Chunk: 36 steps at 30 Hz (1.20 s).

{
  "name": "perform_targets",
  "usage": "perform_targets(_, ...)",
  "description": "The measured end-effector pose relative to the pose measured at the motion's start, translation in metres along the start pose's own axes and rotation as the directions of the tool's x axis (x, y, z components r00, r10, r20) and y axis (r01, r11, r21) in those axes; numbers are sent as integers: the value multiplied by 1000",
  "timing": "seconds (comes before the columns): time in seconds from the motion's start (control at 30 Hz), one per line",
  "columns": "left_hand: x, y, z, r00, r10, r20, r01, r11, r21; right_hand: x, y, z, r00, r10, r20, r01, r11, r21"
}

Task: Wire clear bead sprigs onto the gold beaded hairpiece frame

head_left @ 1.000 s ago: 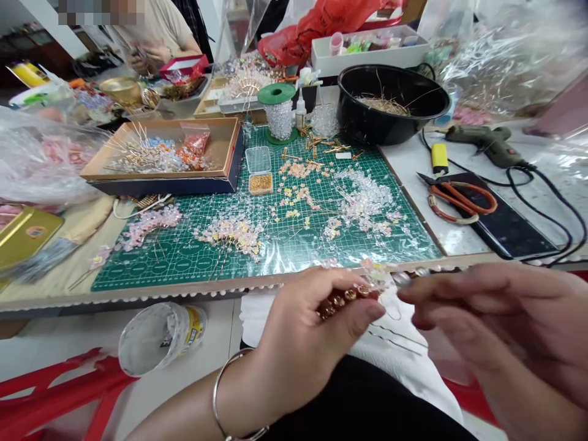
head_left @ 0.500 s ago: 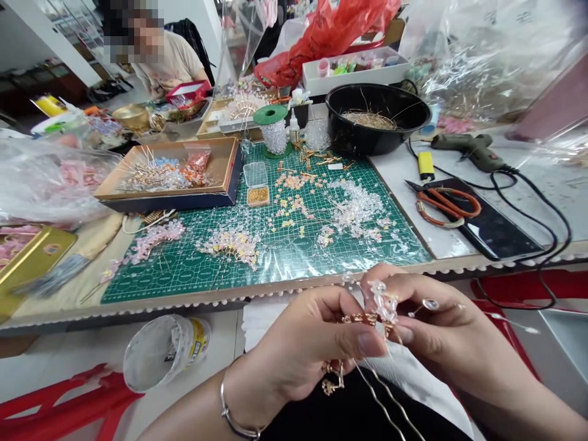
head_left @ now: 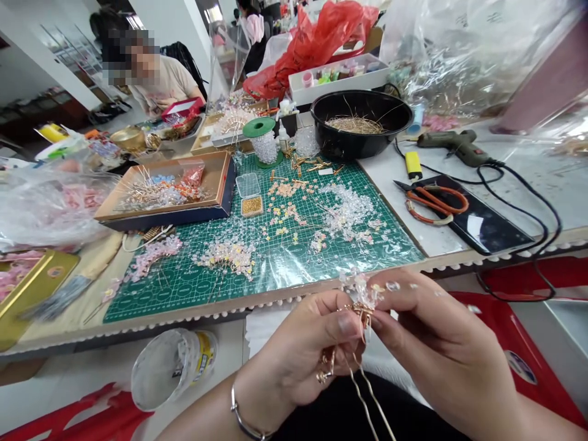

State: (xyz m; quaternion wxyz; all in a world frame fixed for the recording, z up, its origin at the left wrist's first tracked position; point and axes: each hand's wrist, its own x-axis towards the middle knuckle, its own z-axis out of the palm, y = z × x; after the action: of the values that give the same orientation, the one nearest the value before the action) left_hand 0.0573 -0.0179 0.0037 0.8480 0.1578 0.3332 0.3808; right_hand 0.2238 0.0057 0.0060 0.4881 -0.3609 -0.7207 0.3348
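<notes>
My left hand pinches a gold beaded hairpin between thumb and fingers, in front of the table edge. Clear beads cluster at its top, and its two long wavy prongs hang down. Small gold ornaments dangle below the left fingers. My right hand closes its thumb and index finger on the hairpin's beaded side. Fine bead-tipped strands stick out past the right index finger. The exact contact under the right fingertips is partly hidden. Two finished-looking bead pieces, one pink and one pale, lie on the green cutting mat.
Loose clear beads and a bead spool are on the mat. Behind stands a black basin. Scissors rest on a phone, near a glue gun. A person sits across. Below is a plastic bucket.
My hands and the hairpin have shifted slightly left. The hairpin is turned, its gold part now bunched closer to the right fingertips. The view has swung a little right.
</notes>
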Motion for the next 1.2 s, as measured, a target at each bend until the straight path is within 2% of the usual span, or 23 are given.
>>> perform_targets(0.1, -1, 0, 2, 997, 51, -54, -52, 999, -11, 3, -3, -2, 993, -111, 40, 117, 973, -199)
perform_targets(0.23, -2, 1, 2, 987, 116, -114, -116, 993, 8, 4, -2, -3, 978, -185, 97, 207, 923, -325)
perform_targets(0.37, -4, 3, 0, 980, 131, -151, -122, 990, 64, 2, 5, -2, 975, -171, 144, 215, 891, -399)
perform_targets(0.53, -11, 5, 3, 972, 134, -192, -115, 987, 108, -3, 15, -11, 977, -80, 199, 155, 903, -400)
perform_targets(0.63, -13, 7, 6, 970, 146, -195, -127, 986, 107, -4, 15, -18, 961, -45, 275, 148, 919, -366)
perform_targets(0.7, -13, 8, 7, 971, 155, -183, -137, 985, 108, -4, 13, -20, 945, -58, 323, 184, 908, -376)
perform_targets(0.8, -12, 10, 10, 972, 133, -194, -105, 984, 146, -5, 10, -17, 920, -155, 359, 318, 831, -456)
perform_targets(0.9, -11, 10, 11, 971, 106, -216, -69, 982, 174, -7, 10, -12, 888, -299, 350, 456, 681, -573)
perform_targets(1.0, -12, 10, 11, 969, 98, -227, -63, 986, 156, -9, 14, -9, 863, -344, 369, 504, 578, -642)
perform_targets(1.1, -13, 8, 11, 966, 106, -234, -79, 990, 120, -12, 16, -11, 856, -326, 401, 517, 551, -655)
perform_targets(1.2, -14, 5, 10, 964, 109, -245, -89, 992, 89, -16, 18, -16, 860, -301, 411, 508, 571, -645)
